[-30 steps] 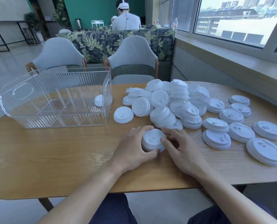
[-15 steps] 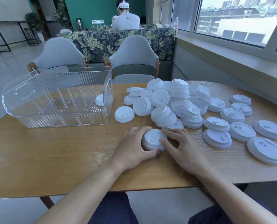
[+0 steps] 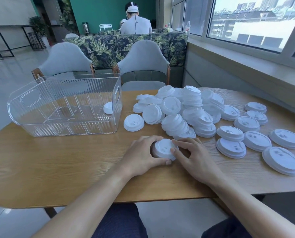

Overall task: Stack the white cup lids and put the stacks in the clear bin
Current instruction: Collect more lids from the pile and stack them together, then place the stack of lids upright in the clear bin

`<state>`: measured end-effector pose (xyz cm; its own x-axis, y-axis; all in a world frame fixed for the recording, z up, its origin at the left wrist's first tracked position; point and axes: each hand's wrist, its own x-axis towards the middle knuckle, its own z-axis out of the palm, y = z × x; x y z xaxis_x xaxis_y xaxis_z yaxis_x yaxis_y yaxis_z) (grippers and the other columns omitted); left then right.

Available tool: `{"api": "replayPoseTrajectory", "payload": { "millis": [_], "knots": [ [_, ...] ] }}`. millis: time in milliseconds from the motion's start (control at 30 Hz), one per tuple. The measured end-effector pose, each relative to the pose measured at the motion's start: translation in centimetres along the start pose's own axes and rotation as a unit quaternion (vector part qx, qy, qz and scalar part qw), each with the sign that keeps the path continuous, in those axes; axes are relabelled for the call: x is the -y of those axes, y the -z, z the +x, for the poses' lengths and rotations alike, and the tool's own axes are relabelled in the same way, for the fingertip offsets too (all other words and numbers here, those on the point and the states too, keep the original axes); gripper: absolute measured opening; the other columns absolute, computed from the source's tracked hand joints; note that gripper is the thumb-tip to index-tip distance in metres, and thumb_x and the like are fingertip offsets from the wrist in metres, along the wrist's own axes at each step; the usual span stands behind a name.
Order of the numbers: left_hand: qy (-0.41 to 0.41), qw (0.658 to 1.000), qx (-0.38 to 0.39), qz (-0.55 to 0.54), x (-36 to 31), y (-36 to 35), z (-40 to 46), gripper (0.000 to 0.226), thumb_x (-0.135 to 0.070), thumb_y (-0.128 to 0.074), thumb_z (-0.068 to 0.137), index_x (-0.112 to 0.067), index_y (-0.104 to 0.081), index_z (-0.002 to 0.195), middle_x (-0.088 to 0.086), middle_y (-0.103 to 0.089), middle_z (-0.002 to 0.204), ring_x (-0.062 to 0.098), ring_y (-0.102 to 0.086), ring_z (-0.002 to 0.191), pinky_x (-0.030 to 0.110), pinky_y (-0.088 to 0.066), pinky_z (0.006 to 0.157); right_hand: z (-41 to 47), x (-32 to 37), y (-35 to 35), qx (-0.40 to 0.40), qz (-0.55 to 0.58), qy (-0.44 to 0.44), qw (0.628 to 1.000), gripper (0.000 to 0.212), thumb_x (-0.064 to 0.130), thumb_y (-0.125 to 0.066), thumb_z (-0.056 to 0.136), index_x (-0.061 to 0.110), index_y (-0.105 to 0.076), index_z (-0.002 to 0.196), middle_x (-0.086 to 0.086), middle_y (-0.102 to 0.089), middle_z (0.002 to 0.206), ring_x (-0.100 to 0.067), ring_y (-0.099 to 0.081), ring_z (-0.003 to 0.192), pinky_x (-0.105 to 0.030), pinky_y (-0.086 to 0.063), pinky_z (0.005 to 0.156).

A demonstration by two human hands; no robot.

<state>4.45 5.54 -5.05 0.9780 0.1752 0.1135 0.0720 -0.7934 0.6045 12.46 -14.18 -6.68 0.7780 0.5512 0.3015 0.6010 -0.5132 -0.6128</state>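
Note:
A short stack of white cup lids (image 3: 163, 148) rests on the wooden table (image 3: 57, 162) between my hands. My left hand (image 3: 141, 155) cups its left side, thumb under the front edge. My right hand (image 3: 193, 157) touches its right side with fingertips on the top lid. Behind lies a big loose pile of white lids (image 3: 181, 110), and several larger lids (image 3: 256, 140) are spread flat at the right. The clear ribbed bin (image 3: 64, 105) stands at the back left, and through its right wall one lid (image 3: 108, 107) shows.
Two grey chairs (image 3: 143, 66) stand behind the table, with a leaf-patterned sofa back beyond and a person seated facing away. A window ledge runs along the right. A single lid (image 3: 133, 122) lies between bin and pile.
Both hands stay on the small stack; my right fingers have shifted slightly onto the top lid. The camera moved a little.

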Motion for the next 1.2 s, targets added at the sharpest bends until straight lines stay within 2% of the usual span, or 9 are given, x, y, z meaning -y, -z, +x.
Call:
{"api": "replayPoseTrajectory", "payload": {
  "millis": [133, 333, 467, 567, 700, 833, 933, 1100, 1200],
  "knots": [
    [-0.015, 1.000, 0.002, 0.013, -0.5, 0.2, -0.2, 0.076, -0.057, -0.087, 0.071, -0.041, -0.054, 0.138, -0.038, -0.038, 0.107, -0.001, -0.038, 0.116, 0.025, -0.032, 0.105, -0.2, 0.2, 0.0, -0.009, 0.000, -0.003, 1.000, 0.044, 0.047, -0.060, 0.096, 0.024, -0.066, 0.133, 0.014, -0.062, 0.131, -0.004, -0.042, 0.125, -0.015, -0.029, 0.101],
    [-0.018, 0.999, -0.029, 0.037, -1.0, -0.3, -0.8, 0.081, -0.063, -0.080, 0.073, -0.034, -0.050, 0.142, -0.019, -0.055, 0.131, 0.008, -0.044, 0.128, 0.033, -0.036, 0.108, -0.6, 0.9, -0.2, -0.023, 0.009, -0.012, 1.000, 0.036, 0.048, -0.059, 0.095, 0.030, -0.065, 0.126, 0.020, -0.061, 0.120, -0.003, -0.047, 0.117, -0.021, -0.037, 0.098],
    [-0.014, 0.997, -0.076, 0.008, -0.8, -0.5, -1.5, 0.079, -0.058, -0.082, 0.073, -0.030, -0.052, 0.140, -0.017, -0.058, 0.131, 0.008, -0.048, 0.123, 0.031, -0.038, 0.106, -0.7, 1.1, -0.1, -0.023, 0.018, 0.002, 1.000, 0.025, 0.049, -0.051, 0.098, 0.034, -0.064, 0.113, 0.022, -0.062, 0.114, -0.003, -0.050, 0.112, -0.025, -0.040, 0.096],
    [-0.001, 0.995, -0.090, -0.040, 0.3, 0.2, -2.2, 0.080, -0.060, -0.083, 0.072, -0.032, -0.051, 0.140, -0.020, -0.056, 0.132, 0.005, -0.050, 0.125, 0.034, -0.041, 0.109, -0.7, 1.3, -0.2, -0.039, 0.031, 0.002, 0.999, 0.020, 0.046, -0.049, 0.100, 0.035, -0.063, 0.109, 0.025, -0.061, 0.105, 0.000, -0.051, 0.105, -0.017, -0.037, 0.088],
    [0.007, 0.986, -0.119, -0.113, 2.1, 2.0, -3.1, 0.082, -0.063, -0.082, 0.064, -0.035, -0.054, 0.136, -0.020, -0.059, 0.129, 0.002, -0.057, 0.120, 0.034, -0.048, 0.104, -0.7, 2.3, -1.1, -0.043, 0.051, 0.000, 0.998, 0.016, 0.043, -0.052, 0.100, 0.035, -0.065, 0.104, 0.024, -0.062, 0.102, 0.003, -0.055, 0.100, -0.009, -0.037, 0.080],
    [-0.010, 0.980, -0.162, -0.119, 3.4, 5.0, -3.7, 0.079, -0.060, -0.079, 0.063, -0.035, -0.055, 0.134, -0.020, -0.060, 0.129, 0.000, -0.056, 0.119, 0.029, -0.046, 0.104, -0.3, 3.7, -2.8, -0.016, 0.045, 0.031, 0.998, 0.012, 0.038, -0.058, 0.098, 0.031, -0.066, 0.103, 0.021, -0.063, 0.100, 0.002, -0.058, 0.101, -0.019, -0.045, 0.086],
    [-0.016, 0.975, -0.191, -0.116, 4.6, 7.5, -3.6, 0.080, -0.060, -0.078, 0.062, -0.034, -0.055, 0.135, -0.019, -0.059, 0.131, 0.003, -0.054, 0.121, 0.030, -0.045, 0.105, 0.2, 4.7, -3.9, 0.005, 0.014, 0.071, 0.997, 0.014, 0.036, -0.059, 0.098, 0.025, -0.066, 0.105, 0.020, -0.060, 0.098, -0.001, -0.056, 0.102, -0.020, -0.045, 0.091],
    [-0.005, 0.965, -0.239, -0.108, 6.8, 11.4, -2.4, 0.086, -0.063, -0.075, 0.060, -0.030, -0.055, 0.136, -0.016, -0.059, 0.130, 0.001, -0.054, 0.117, 0.015, -0.042, 0.096, 1.5, 5.8, -5.0, 0.026, -0.015, 0.100, 0.995, 0.016, 0.037, -0.057, 0.098, 0.026, -0.065, 0.106, 0.021, -0.058, 0.097, -0.002, -0.052, 0.102, -0.019, -0.042, 0.090],
    [0.004, 0.961, -0.255, -0.109, 8.2, 13.2, -1.3, 0.086, -0.063, -0.075, 0.061, -0.029, -0.054, 0.137, -0.017, -0.059, 0.130, -0.002, -0.054, 0.114, 0.007, -0.039, 0.090, 2.2, 6.1, -5.5, 0.032, -0.015, 0.102, 0.994, 0.017, 0.036, -0.058, 0.098, 0.027, -0.065, 0.109, 0.024, -0.057, 0.098, 0.000, -0.052, 0.104, -0.011, -0.038, 0.091]
  ]
}}
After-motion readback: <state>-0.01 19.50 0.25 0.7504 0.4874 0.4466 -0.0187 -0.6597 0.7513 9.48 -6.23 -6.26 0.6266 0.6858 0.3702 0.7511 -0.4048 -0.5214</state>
